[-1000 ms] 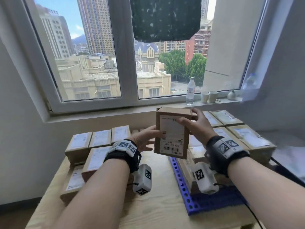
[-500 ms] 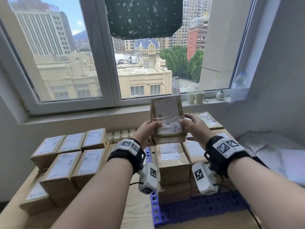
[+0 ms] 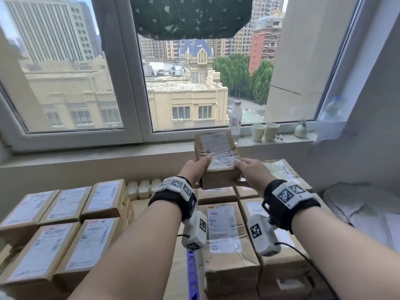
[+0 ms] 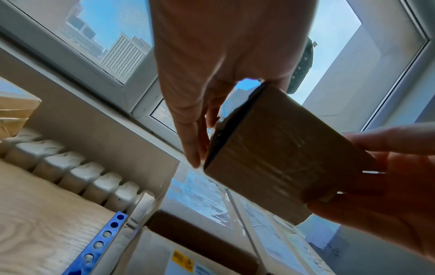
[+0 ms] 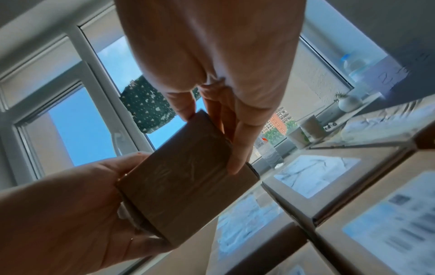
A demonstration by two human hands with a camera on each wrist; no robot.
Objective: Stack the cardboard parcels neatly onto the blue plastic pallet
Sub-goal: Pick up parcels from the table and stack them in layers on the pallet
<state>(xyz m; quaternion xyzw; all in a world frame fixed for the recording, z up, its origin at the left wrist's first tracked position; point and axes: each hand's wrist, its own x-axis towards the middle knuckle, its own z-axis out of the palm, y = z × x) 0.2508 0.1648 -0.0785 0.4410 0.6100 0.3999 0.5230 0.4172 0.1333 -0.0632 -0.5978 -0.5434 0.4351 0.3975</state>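
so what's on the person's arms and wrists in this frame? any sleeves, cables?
Bare forearms, no sleeves. Each wrist carries a black strap topped by white blocks printed with black square fiducial markers, on the left hand and the right hand alike. A white camera pod with its own marker hangs below each strap; a thin black cable trails from each.

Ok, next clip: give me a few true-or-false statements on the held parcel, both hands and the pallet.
1. Both the left hand and the right hand hold the brown cardboard parcel. True.
2. The parcel rests on the wooden table. False: it is held in the air above stacked parcels.
3. The blue plastic pallet already carries parcels. True.
4. The parcel's white label faces down. False: it faces up.
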